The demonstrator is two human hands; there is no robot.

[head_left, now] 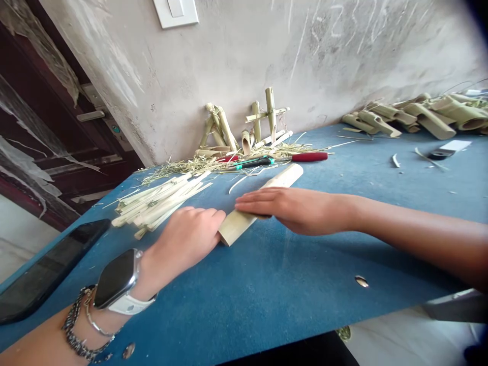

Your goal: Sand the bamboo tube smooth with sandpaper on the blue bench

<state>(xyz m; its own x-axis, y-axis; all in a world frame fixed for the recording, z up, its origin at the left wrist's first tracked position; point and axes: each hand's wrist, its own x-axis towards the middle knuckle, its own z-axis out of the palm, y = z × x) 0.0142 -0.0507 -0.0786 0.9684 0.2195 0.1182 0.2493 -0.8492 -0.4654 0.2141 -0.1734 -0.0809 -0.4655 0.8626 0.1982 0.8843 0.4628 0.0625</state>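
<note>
A split length of pale bamboo point(239, 227) lies slanted on the blue tabletop, its far end pointing up and right. My left hand point(192, 231), with a watch on the wrist, is closed at the near end of the bamboo and grips its edge; the fingertips are hidden. Across the middle of the same piece lies my right hand point(282, 206), fingers together and pressed down. A thin brown edge point(264, 216) shows under those fingers and looks like sandpaper, mostly covered by the hand.
Bundled bamboo strips point(156, 203) and a black phone point(49, 269) lie left. Behind are shavings point(190, 166), a green-black cutter point(254, 162), a red handle point(309, 156) and bamboo constructions point(270, 114) against the wall. Cut bamboo pieces point(423, 119) are heaped back right, near a blade-like tool point(450, 149).
</note>
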